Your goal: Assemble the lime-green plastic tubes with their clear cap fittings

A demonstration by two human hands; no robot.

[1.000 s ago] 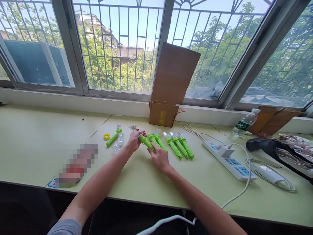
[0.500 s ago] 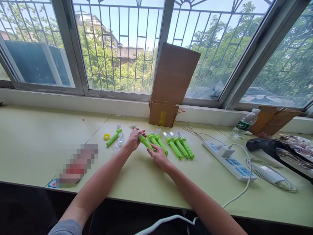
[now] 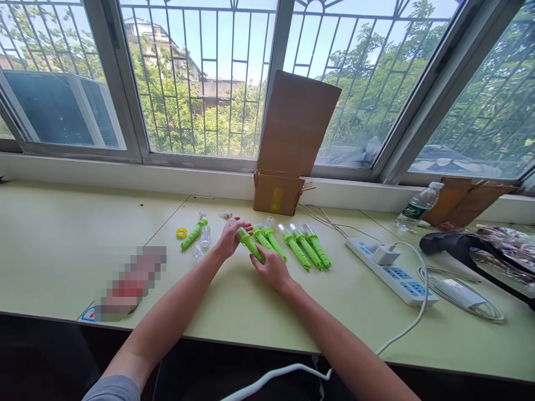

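Note:
A green plastic stick with a clear cap (image 3: 249,245) slants between my two hands above the table. My left hand (image 3: 228,239) is closed around its clear upper end, some fingers extended past it. My right hand (image 3: 271,268) grips the lower end of the green handle. Just beyond lie two similar green sticks (image 3: 276,248), partly hidden by my hands. To their right, more capped green sticks (image 3: 307,252) lie side by side. Left of my hands are another green stick (image 3: 192,236), a loose clear cap (image 3: 205,236), a clear plastic piece (image 3: 198,253) and a yellow ring (image 3: 181,233).
A cardboard box (image 3: 276,195) with its flap raised stands against the window sill. On the right are a white power strip (image 3: 393,273) with cables, a water bottle (image 3: 419,207) and a black strap-like object (image 3: 455,250). A small white item (image 3: 225,215) lies behind my left hand.
My right hand has turned slightly and its fingers have shifted on the green handle. My left hand stays at the clear end. The view has moved a little.

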